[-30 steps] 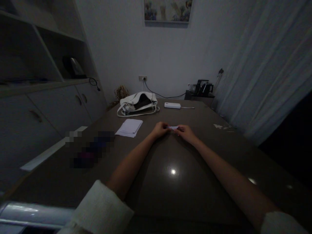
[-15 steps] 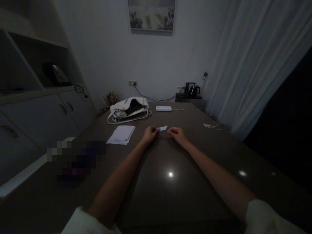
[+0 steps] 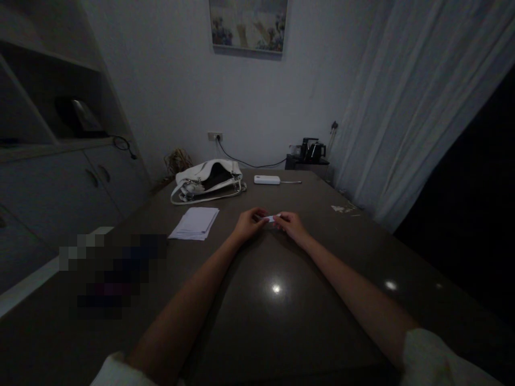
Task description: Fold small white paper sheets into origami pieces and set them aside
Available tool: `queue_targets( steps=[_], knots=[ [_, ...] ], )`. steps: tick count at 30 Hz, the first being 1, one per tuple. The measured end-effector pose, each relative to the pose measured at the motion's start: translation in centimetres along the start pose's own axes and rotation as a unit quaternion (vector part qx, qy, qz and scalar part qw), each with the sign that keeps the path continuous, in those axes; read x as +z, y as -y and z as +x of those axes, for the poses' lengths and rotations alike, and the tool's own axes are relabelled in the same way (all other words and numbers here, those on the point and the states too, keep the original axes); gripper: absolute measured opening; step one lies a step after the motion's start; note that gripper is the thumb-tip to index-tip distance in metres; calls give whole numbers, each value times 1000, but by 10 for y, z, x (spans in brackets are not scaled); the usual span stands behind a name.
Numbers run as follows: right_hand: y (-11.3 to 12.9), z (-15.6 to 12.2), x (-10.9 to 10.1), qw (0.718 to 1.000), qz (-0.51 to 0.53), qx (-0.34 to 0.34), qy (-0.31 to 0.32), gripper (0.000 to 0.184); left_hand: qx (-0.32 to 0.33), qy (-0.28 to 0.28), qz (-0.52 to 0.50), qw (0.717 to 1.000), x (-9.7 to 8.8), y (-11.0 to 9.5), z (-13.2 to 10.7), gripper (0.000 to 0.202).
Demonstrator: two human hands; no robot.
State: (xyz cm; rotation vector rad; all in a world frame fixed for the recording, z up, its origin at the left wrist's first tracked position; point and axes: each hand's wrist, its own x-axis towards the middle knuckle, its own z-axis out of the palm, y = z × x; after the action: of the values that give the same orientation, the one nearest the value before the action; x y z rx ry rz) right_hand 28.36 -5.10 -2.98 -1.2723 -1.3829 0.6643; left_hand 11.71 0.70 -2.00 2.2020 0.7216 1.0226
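Dim light is filling the room: a framed painting (image 3: pixel 248 27) is hanging on the pale wall (image 3: pixel 156 80), a sheer curtain (image 3: pixel 374 128) is draping the right side, cabinets (image 3: pixel 48 185) are lining the left, and the dark tabletop (image 3: pixel 281 338) is catching a bright glint (image 3: pixel 276 288).

Table (image 3: pixel 257 332) with handbag (image 3: pixel 193 173), paper stack (image 3: pixel 196 221)

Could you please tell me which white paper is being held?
The small piece between the left hand and right hand; the larger sheets lie stacked on the table, left of both hands, untouched.
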Motion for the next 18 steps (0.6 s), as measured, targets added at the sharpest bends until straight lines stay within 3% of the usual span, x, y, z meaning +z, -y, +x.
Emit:
queue_targets(
  steps=[4, 7, 18],
  knots=[
    [-2, 0, -1, 1000, 0, 2, -5, 32, 99, 0, 146, 984, 1, -13, -8, 25],
    [0, 0, 0, 1000, 8, 0, -1, 33, 109, -4, 196, 974, 1, -15, -9, 21],
    [0, -1, 2, 999, 27, 7, -24, 35, 31, 14, -24, 999, 0, -3, -1, 29]
  ],
)
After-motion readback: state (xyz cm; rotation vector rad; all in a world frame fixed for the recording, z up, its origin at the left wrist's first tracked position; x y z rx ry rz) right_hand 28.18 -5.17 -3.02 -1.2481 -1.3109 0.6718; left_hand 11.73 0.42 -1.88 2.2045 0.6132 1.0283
